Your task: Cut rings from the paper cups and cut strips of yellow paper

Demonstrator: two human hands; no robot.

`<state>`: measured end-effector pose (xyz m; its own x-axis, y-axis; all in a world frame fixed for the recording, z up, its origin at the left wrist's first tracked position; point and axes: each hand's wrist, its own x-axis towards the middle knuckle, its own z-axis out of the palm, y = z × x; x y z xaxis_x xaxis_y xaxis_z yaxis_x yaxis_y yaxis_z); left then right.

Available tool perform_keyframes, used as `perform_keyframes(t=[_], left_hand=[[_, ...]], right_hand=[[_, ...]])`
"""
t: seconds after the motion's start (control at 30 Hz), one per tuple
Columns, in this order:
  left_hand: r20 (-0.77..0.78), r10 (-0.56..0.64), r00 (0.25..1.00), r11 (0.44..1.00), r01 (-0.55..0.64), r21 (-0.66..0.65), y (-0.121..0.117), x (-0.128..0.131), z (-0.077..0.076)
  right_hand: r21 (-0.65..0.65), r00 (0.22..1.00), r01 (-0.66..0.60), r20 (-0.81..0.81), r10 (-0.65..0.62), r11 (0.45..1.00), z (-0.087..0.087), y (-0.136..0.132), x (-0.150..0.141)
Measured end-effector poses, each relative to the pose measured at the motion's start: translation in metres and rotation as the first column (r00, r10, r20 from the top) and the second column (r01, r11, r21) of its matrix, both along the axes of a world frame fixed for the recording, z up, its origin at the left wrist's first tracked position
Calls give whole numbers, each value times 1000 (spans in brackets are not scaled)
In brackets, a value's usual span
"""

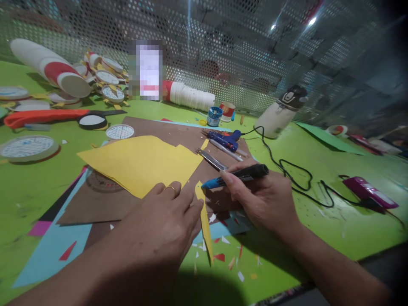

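My right hand [259, 197] is closed around a black marker [248, 172], its blue end slanting down to the head of a narrow yellow paper strip [206, 227]. A small dark dot shows on that head. With fingers bent and close together, my left hand [172, 212] presses the strip down from its left side. Beyond the left hand lies a large yellow paper sheet [143, 159] on brown paper [92, 204]. Tweezers [212, 160] and a blue glue gun [226, 139] rest past the marker.
Orange-handled scissors [47, 115], paper-cup pieces [113, 94] and stacked cups [191, 95] occupy the left and back. A spray bottle [280, 112] stands at back right. The glue gun's black cord [274, 155] runs to a purple power strip [369, 193]. Paper scraps [219, 257] litter the front.
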<state>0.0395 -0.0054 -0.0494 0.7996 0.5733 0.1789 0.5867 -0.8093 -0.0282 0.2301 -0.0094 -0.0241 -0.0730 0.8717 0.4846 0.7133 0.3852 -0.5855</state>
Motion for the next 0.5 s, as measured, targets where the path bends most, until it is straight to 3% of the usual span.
perform_keyframes(t=[0.2, 0.5], left_hand=[[0, -9, 1000, 1000, 9, 11, 2, 1, -1], [13, -31, 999, 999, 30, 45, 2, -1, -3]], right_hand=[[-48, 999, 22, 44, -20, 999, 0, 2, 2], [-174, 991, -65, 100, 84, 983, 15, 2, 1]])
